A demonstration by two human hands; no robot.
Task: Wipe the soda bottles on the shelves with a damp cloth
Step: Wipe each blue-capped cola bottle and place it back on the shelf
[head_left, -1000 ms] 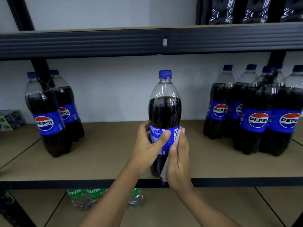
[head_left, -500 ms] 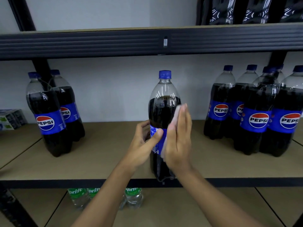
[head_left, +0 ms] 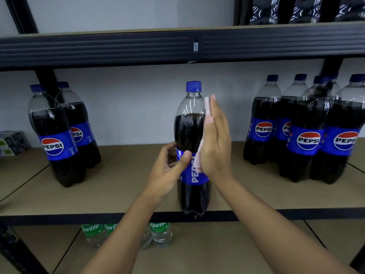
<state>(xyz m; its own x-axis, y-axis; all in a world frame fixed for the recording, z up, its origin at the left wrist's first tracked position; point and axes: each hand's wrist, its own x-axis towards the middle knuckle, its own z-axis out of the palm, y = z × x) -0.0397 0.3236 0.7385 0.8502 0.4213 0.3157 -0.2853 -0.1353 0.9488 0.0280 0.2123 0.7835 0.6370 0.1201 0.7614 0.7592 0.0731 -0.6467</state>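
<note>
A tall Pepsi bottle (head_left: 188, 131) with a blue cap and blue label stands upright at the front edge of the middle shelf (head_left: 122, 186). My left hand (head_left: 167, 171) grips it at the label, thumb across the front. My right hand (head_left: 215, 139) lies flat with straight fingers against the bottle's right side, pressing a pale pink cloth (head_left: 205, 135) onto it from the shoulder down to the label. Only a thin strip of the cloth shows beside my palm.
Two Pepsi bottles (head_left: 55, 139) stand at the left, and several more (head_left: 308, 133) are grouped at the right. Sprite bottles (head_left: 158, 232) sit on the lower shelf. A dark beam (head_left: 118, 48) carries the upper shelf. Small boxes (head_left: 11, 141) lie at the far left.
My right hand has slid the cloth up the bottle's right side, from the label to the shoulder. My left hand keeps its grip on the label and the bottle has turned slightly.
</note>
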